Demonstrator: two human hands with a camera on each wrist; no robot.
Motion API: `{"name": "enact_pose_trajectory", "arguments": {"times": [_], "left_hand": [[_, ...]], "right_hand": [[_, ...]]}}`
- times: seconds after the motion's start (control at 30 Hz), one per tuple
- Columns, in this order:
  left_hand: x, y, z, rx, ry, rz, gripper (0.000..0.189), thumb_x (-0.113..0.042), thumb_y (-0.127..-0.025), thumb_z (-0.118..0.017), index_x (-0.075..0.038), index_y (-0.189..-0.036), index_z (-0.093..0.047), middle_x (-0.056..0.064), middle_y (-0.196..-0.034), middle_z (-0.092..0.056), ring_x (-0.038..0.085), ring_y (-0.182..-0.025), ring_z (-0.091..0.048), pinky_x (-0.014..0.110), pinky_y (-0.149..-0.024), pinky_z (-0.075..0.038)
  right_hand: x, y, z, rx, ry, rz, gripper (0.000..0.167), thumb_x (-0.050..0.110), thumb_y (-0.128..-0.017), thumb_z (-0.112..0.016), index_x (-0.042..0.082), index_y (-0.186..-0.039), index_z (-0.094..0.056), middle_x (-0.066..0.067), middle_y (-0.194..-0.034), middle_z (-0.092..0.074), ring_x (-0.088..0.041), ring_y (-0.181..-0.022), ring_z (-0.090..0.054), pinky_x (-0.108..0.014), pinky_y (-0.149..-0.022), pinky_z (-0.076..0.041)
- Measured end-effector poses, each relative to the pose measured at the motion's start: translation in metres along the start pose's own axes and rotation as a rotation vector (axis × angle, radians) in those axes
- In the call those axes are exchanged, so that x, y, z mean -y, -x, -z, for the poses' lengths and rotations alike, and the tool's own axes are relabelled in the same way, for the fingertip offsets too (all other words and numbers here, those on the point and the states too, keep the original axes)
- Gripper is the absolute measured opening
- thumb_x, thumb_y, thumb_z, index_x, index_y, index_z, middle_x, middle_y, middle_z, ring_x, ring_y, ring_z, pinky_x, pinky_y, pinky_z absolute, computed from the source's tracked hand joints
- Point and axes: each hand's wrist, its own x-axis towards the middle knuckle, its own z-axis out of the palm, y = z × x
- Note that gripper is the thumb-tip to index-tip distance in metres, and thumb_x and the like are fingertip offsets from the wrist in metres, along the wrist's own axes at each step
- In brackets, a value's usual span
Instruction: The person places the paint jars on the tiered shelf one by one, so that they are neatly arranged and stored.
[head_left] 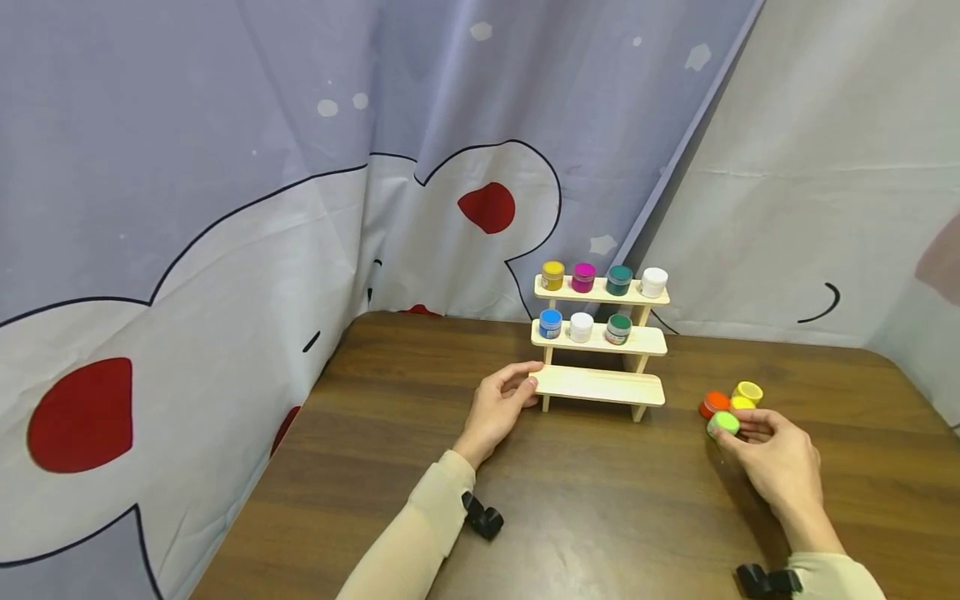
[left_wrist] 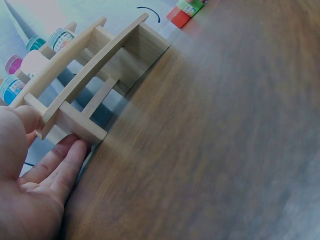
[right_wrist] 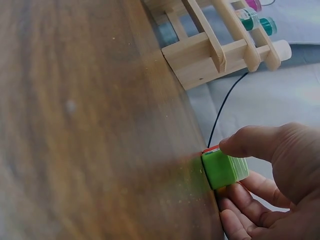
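Observation:
A three-tier wooden display stand (head_left: 600, 385) holds small paint jars on its upper two tiers; its lowest tier is bare. At the left end of that tier, my left hand (head_left: 497, 408) grips the stand, the thumb on the board's edge and the fingers against the side leg (left_wrist: 82, 125). To the right of the stand, my right hand (head_left: 780, 458) pinches a light green paint jar (head_left: 723, 424) between thumb and fingers. In the right wrist view this green jar (right_wrist: 220, 170) is low at the tabletop. A red jar (head_left: 715, 405) and two yellow jars (head_left: 748, 392) cluster just behind it.
On the top tier stand yellow, magenta (head_left: 583, 277), teal and white jars. Blue (head_left: 551, 323), white and green jars stand on the middle tier. The brown wooden table (head_left: 600, 500) meets a printed curtain (head_left: 450, 267) behind the stand.

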Motion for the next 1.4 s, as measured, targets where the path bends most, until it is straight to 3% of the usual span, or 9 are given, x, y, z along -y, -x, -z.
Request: {"name": "enact_pose_trajectory", "arguments": {"times": [0.67,1.03,1.4], "left_hand": [[-0.0017,0.0006,-0.0003,-0.007,0.003,0.022,0.029,-0.012,-0.112,-0.069,-0.014,-0.14,-0.078,0.01,-0.146,-0.072,0.023,-0.123,-0.075,0.036,-0.1,-0.068],[-0.0007,-0.0003,-0.001,-0.004,0.009,0.015,0.029,-0.011,-0.112,-0.068,-0.011,-0.14,-0.077,0.015,-0.146,-0.071,0.026,-0.123,-0.075,0.042,-0.103,-0.067],[-0.0024,0.0007,-0.0012,-0.007,0.004,0.018,0.03,-0.01,-0.113,-0.068,-0.011,-0.141,-0.077,0.013,-0.146,-0.071,0.026,-0.125,-0.075,0.039,-0.102,-0.067]], "right_hand": [[0.0002,-0.0001,0.0001,0.002,0.024,-0.006,0.059,0.045,-0.093,-0.092,0.004,-0.133,-0.076,-0.017,-0.119,-0.083,0.022,-0.077,-0.052,-0.031,-0.084,-0.046],[-0.0009,0.0025,0.0007,0.001,0.022,-0.007,0.059,0.046,-0.093,-0.091,0.004,-0.132,-0.076,-0.016,-0.118,-0.083,0.022,-0.077,-0.053,-0.027,-0.079,-0.045],[0.0017,0.0024,0.0022,0.011,0.008,-0.002,0.058,0.043,-0.094,-0.091,0.003,-0.132,-0.076,-0.018,-0.119,-0.083,0.02,-0.076,-0.056,-0.022,-0.077,-0.046]]}}
